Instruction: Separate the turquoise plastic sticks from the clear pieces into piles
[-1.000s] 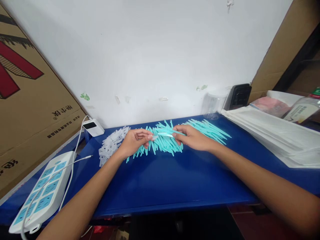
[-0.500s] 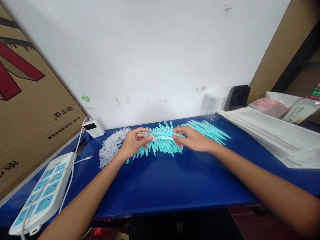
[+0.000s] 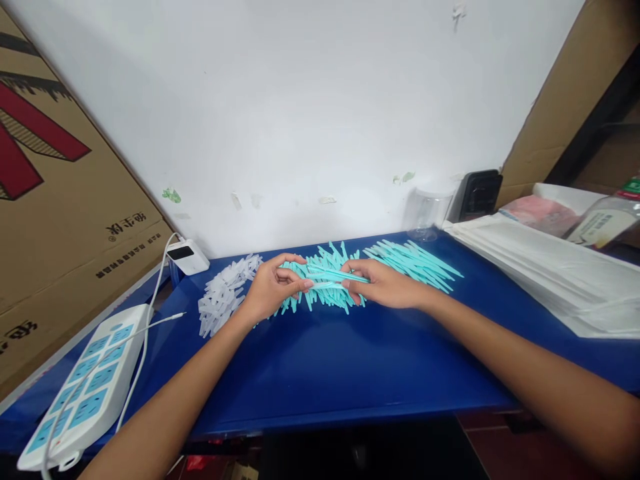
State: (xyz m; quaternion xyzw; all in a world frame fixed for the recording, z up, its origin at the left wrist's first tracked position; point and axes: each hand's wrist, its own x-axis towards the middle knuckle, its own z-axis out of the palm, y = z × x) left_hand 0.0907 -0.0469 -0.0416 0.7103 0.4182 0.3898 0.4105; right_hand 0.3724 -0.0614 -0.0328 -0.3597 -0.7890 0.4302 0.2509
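My right hand (image 3: 383, 285) is closed around a few slim turquoise plastic sticks (image 3: 334, 274), which point left toward my other hand. Thumb and fingers of my left hand (image 3: 273, 287) close on the far end of a stick with a paler, shiny tip; its exact grip is partly hidden. Beneath both hands spreads a loose heap of turquoise sticks (image 3: 323, 298). Past my right hand lies a second, more aligned pile of turquoise sticks (image 3: 415, 264). Left of my left hand is a pile of small translucent whitish sleeve-like pieces (image 3: 223, 293).
The blue table (image 3: 320, 373) meets a white wall. At left are a white power strip (image 3: 113, 360), a cable and a small white device (image 3: 189, 257). A clear plastic cup (image 3: 427, 213) stands at the back right, near white bags (image 3: 545, 273) and a bottle (image 3: 603, 217).
Both hands have shifted slightly, the left a little to the right and the held sticks slightly lower. The piles look the same.
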